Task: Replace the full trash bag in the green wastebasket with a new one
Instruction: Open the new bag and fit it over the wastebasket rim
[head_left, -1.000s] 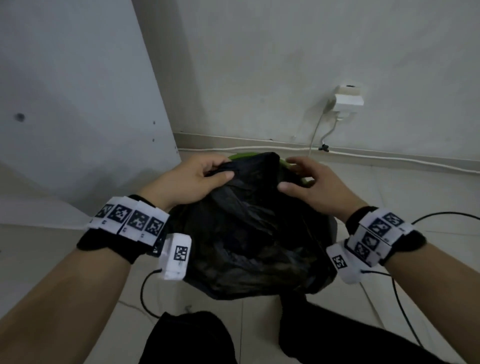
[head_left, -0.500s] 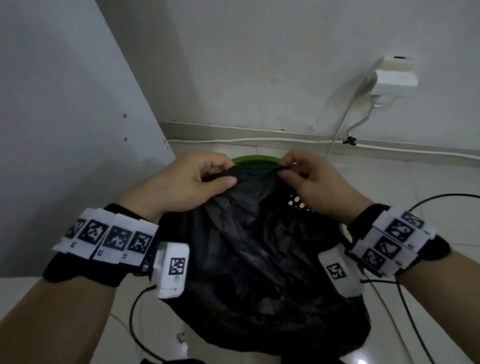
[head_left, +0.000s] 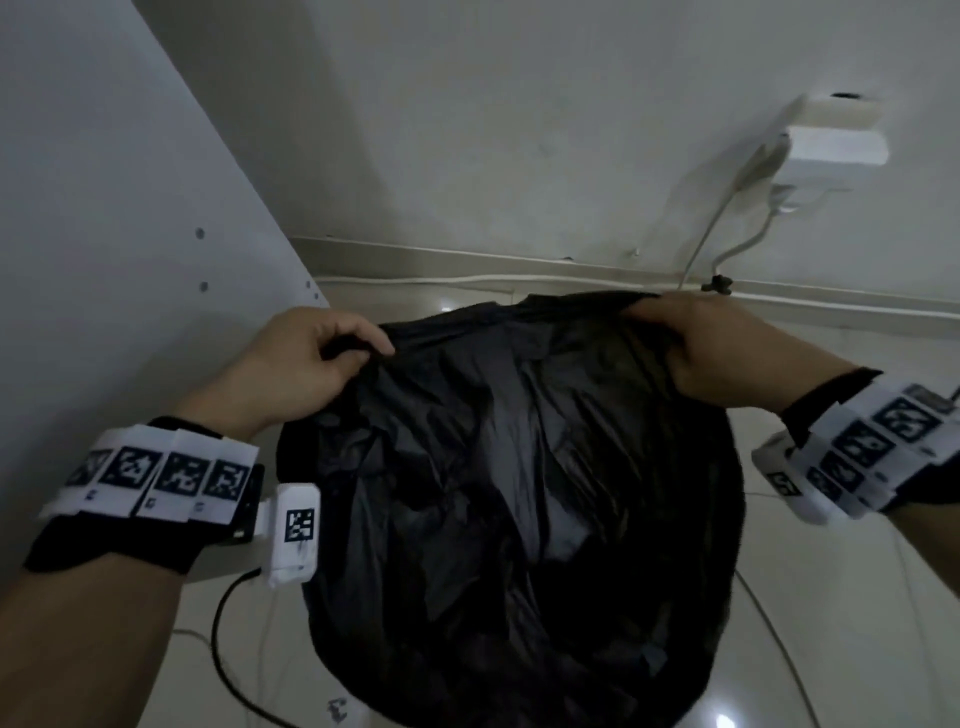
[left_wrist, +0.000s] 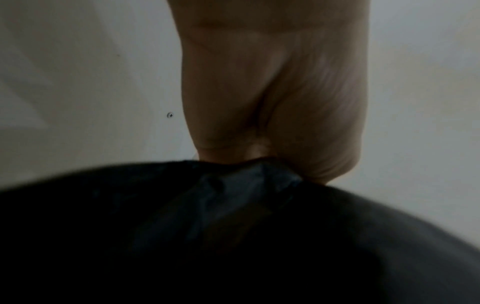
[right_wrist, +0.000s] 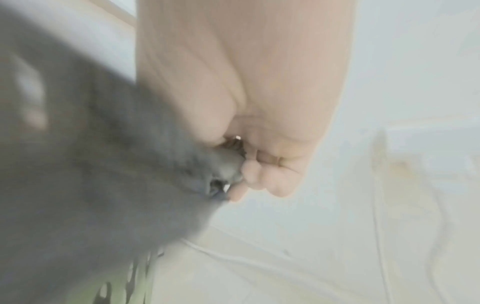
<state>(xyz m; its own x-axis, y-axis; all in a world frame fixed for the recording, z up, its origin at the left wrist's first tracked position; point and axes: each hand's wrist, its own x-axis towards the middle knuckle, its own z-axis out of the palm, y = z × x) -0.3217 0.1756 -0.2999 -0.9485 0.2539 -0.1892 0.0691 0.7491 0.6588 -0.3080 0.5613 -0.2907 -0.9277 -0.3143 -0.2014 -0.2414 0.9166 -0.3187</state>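
Both hands grip the top edge of a black bag and hold it stretched wide between them. The left hand has its fingers curled over the near-left part of the edge with the thumb pressed on top, pinching a fold of plastic; the left wrist view shows the same grasp from below, the plastic bunched where it enters the closed fist. The right hand is clenched on the far-right part of the edge, and the right wrist view, though blurred, shows its fingertips pinching a gathered corner of the bag. The bag's mouth is pulled taut in a line between the two hands, and the rest of it hangs below in a broad, wrinkled, rounded mass that hides most of what lies under it. The wastebasket is not visible from the head camera; only in the right wrist view does a strip of its green, perforated wall show just beneath the bag, so the bag sits over or in it, but how far cannot be told. All this is on a pale tiled floor in a corner, with a white panel on the left and a wall behind. A white outlet box is fixed to the wall at upper right with cords hanging from it, and a dark cable trails on the floor near the left wrist.
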